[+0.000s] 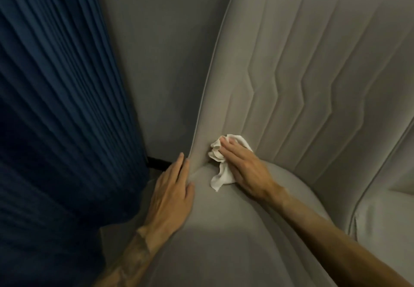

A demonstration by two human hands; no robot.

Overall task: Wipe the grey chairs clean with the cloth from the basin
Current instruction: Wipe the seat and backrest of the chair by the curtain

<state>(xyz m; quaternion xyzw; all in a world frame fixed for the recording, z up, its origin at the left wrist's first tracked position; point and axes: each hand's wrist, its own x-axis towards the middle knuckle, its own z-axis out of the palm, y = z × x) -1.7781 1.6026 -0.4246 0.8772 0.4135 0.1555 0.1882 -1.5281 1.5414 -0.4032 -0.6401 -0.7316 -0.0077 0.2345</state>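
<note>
A grey upholstered chair (302, 74) with zigzag stitched channels on its backrest fills the right and lower middle of the head view. My right hand (244, 165) presses a crumpled white cloth (220, 165) into the seam where the seat meets the left side of the backrest. The cloth's loose corner trails down onto the seat cushion. My left hand (172, 188) lies flat on the chair's left edge, fingers pointing up along the piping beside the backrest. The basin is out of sight.
A dark blue pleated curtain (56, 107) hangs close on the left. A grey wall (161, 51) stands behind the chair. A black strip (156, 163) shows at the wall's foot. Part of a second grey chair (385, 208) sits at the right.
</note>
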